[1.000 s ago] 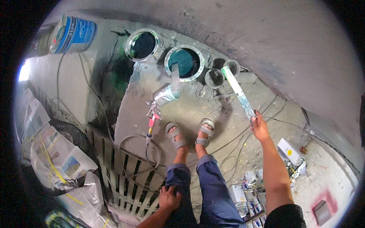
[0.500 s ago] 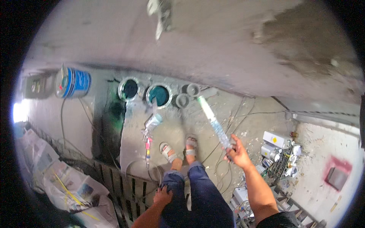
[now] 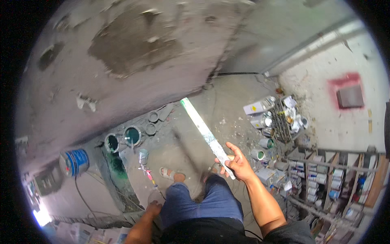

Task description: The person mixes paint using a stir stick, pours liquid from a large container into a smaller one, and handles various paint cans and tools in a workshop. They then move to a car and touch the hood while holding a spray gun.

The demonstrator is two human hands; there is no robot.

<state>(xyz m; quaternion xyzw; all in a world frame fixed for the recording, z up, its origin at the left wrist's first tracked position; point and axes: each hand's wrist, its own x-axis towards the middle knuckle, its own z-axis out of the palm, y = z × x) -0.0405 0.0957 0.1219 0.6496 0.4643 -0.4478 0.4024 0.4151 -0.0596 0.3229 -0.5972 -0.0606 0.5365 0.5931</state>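
My right hand (image 3: pixel 239 164) is closed around the lower end of a long flat paint stirring stick (image 3: pixel 203 132), its index finger stretched out. The stick is white with dark paint smears, greenish at its far tip, and points up and left over the floor. Low beside my left thigh hangs my left hand (image 3: pixel 153 208); its fingers are too small and hidden to read. A spray gun (image 3: pixel 144 166) with a pale cup lies ahead of it. Two open paint cans, one with dark paint (image 3: pixel 111 143) and one with teal paint (image 3: pixel 132 135), stand by the wall.
A blue bucket (image 3: pixel 76 162) is at the left. Two grey rings (image 3: pixel 151 124) lie near the paint cans. On the right are white metal cans (image 3: pixel 260 106), a black crate (image 3: pixel 281 120) and a shelf of paint tins (image 3: pixel 317 179). Hoses run across the floor.
My view and body have turned to the right, bringing the shelf into sight. My right hand still holds the stirring stick. My left hand has dropped from my thigh to beside it.
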